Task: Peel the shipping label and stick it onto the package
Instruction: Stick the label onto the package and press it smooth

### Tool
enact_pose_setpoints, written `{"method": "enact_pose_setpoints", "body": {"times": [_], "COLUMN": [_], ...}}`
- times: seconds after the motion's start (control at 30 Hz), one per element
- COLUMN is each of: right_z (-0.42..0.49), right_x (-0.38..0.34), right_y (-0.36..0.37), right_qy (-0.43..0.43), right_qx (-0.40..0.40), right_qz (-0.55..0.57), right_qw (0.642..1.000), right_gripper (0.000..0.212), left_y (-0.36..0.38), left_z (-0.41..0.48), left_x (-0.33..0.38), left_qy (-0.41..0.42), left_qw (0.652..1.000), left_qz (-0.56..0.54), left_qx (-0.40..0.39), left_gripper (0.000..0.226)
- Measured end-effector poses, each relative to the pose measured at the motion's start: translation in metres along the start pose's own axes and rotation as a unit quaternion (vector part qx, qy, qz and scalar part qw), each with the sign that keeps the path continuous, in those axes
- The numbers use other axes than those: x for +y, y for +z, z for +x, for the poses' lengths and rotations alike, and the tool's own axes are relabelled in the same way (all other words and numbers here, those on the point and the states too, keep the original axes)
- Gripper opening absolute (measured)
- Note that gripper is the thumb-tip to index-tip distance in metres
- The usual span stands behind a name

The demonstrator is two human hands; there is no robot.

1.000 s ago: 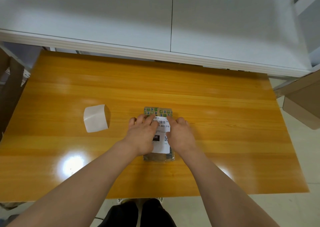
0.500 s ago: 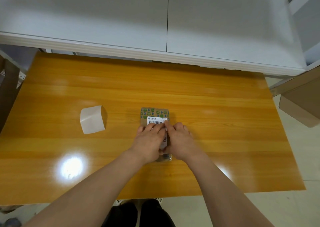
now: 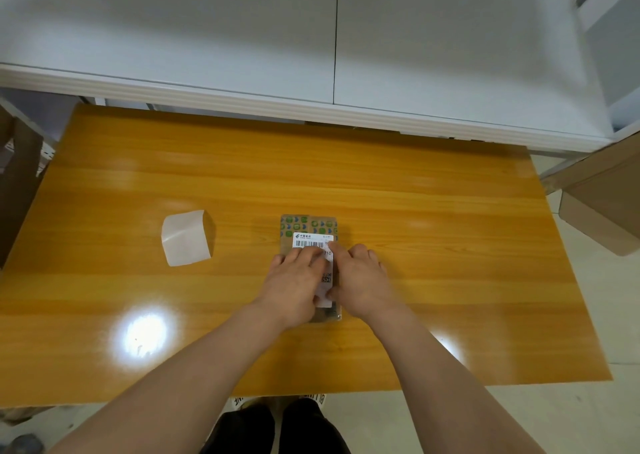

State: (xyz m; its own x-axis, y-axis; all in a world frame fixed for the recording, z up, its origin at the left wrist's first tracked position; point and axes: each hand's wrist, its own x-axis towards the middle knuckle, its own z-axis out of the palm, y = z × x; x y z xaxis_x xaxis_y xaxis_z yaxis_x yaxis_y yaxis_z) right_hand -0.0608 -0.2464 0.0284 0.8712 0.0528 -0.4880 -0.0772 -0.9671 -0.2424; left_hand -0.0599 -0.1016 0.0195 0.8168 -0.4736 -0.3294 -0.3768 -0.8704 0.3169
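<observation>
Both hands lie flat, fingers extended, gripping nothing: left hand (image 3: 294, 280) and right hand (image 3: 362, 282) press the shipping label (image 3: 313, 240) onto the package (image 3: 308, 223), whose long axis extends beyond the fingertips.

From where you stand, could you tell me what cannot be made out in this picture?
Head view only:
- Shipping label: the middle is covered by the left hand and right hand; the print is too small to read.
- Package: its lower part is mostly hidden under both hands.

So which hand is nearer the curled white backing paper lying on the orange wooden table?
Left. The left hand sits just right of the backing paper; the right hand is farther right.
</observation>
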Motion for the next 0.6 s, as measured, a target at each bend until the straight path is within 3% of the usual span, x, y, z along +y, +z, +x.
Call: {"method": "enact_pose_setpoints", "body": {"times": [0.2, 0.6], "right_z": [0.01, 0.014], "right_x": [-0.012, -0.012], "right_y": [-0.002, -0.001], "right_qy": [-0.02, 0.023], "right_qx": [0.007, 0.008], "right_qz": [0.021, 0.027], "right_qw": [1.0, 0.999], "right_gripper": [0.081, 0.079], "left_y": [-0.007, -0.007], "left_z": [0.001, -0.001], "left_x": [-0.023, -0.031], "left_qy": [-0.076, -0.072], "left_qw": [0.997, 0.997], "left_qz": [-0.003, -0.006], "left_qx": [0.029, 0.008], "left_gripper": [0.07, 0.071]}}
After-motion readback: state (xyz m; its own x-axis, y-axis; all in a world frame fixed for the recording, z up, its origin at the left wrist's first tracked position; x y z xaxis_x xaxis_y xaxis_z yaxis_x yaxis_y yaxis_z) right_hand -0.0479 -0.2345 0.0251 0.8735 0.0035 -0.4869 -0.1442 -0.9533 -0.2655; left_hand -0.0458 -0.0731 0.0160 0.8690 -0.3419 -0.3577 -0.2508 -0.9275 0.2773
